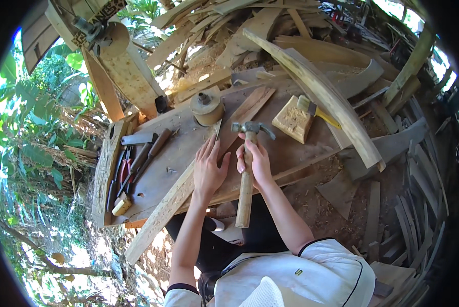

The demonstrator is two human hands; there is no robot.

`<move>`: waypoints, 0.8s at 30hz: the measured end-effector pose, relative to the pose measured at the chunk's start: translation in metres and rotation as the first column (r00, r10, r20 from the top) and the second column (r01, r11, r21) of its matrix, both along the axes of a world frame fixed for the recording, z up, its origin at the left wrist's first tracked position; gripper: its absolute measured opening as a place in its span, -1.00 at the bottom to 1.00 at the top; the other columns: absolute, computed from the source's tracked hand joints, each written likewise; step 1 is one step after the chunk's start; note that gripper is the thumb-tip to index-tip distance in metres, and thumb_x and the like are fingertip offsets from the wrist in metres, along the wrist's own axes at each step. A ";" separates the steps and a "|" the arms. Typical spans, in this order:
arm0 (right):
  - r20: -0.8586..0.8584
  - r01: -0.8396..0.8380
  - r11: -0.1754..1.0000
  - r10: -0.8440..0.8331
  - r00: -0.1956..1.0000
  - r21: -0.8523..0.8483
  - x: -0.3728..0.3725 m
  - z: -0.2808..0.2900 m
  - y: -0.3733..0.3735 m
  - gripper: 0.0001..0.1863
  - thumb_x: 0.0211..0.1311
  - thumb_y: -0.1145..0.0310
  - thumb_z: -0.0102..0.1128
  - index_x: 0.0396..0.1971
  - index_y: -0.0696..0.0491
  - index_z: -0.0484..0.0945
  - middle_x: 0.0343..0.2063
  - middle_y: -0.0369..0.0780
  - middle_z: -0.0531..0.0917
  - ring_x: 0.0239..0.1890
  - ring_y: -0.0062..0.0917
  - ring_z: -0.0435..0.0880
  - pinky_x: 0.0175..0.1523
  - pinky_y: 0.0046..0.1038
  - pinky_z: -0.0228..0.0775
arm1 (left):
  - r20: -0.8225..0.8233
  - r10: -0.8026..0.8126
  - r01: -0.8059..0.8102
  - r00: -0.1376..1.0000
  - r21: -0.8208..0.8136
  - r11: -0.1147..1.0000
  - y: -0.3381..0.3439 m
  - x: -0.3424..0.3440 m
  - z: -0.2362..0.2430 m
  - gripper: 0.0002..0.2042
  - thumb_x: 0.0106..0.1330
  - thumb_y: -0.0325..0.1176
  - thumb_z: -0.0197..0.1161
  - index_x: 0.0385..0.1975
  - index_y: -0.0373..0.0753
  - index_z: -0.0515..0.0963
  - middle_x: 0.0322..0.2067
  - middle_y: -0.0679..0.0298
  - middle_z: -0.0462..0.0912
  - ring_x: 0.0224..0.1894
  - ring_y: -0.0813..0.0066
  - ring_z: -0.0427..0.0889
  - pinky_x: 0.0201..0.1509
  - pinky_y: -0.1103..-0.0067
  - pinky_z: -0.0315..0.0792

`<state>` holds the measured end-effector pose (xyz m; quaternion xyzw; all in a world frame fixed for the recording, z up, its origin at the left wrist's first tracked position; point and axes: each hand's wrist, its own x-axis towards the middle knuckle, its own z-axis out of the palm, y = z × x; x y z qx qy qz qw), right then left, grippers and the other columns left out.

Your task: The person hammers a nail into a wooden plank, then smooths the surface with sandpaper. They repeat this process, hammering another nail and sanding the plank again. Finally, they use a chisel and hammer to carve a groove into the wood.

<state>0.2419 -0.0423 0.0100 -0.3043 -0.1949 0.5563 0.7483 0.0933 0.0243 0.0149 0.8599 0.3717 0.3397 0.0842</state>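
My right hand [256, 162] is closed round the upper part of a claw hammer's wooden handle. The hammer's [245, 197] metal head points up and away from me, its claw to the right. My left hand [209, 168] lies flat with stretched fingers on a long wooden strip [160, 220], which runs diagonally and overhangs the near edge of the workbench [183, 140]. Just beyond the left fingertips is a small pointed light piece [217, 128] I cannot make out. Behind it stands a round wooden block [207, 108] with a dark metal fitting on top.
Hand tools, including red-handled pliers [125, 170], lie at the bench's left end. On the right, a brush [316, 110] rests on a wooden block [292, 122]. A long curved timber [321, 97] slants beyond. Piled wood offcuts [270, 30] surround the back and right.
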 end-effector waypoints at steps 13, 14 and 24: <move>0.756 0.272 0.959 -0.116 0.644 -0.084 0.127 0.075 0.005 -0.54 0.36 0.39 0.15 0.22 0.21 0.42 -0.44 -0.24 0.57 -0.65 -0.64 0.49 -0.59 -0.52 0.30 | 0.221 0.124 -0.117 0.967 -0.047 0.992 0.001 -0.009 0.001 -0.65 0.40 -0.35 0.30 0.08 -0.44 0.64 0.01 -0.15 0.71 0.11 -0.07 0.67 0.24 0.26 0.50; 0.866 0.342 0.938 -0.130 0.483 -0.051 0.149 0.077 0.005 -0.59 0.34 0.38 0.18 0.12 0.23 0.49 -0.45 -0.23 0.59 -0.58 -0.58 0.56 -0.53 -0.47 0.36 | 0.222 0.122 -0.110 0.967 -0.063 0.992 0.001 -0.010 0.002 -0.66 0.39 -0.36 0.30 0.07 -0.44 0.64 0.01 -0.14 0.71 0.11 -0.07 0.67 0.25 0.26 0.50; 0.993 0.518 0.855 0.085 -0.087 -0.028 0.258 0.074 0.016 -0.34 0.11 0.28 0.34 0.25 0.21 0.54 0.03 0.08 0.72 0.10 -0.07 0.71 0.21 -0.21 0.53 | 0.267 0.123 -0.092 0.956 -0.124 0.988 0.001 -0.010 0.004 -0.69 0.36 -0.39 0.31 0.02 -0.44 0.66 -0.02 -0.12 0.73 0.09 -0.08 0.67 0.25 0.22 0.48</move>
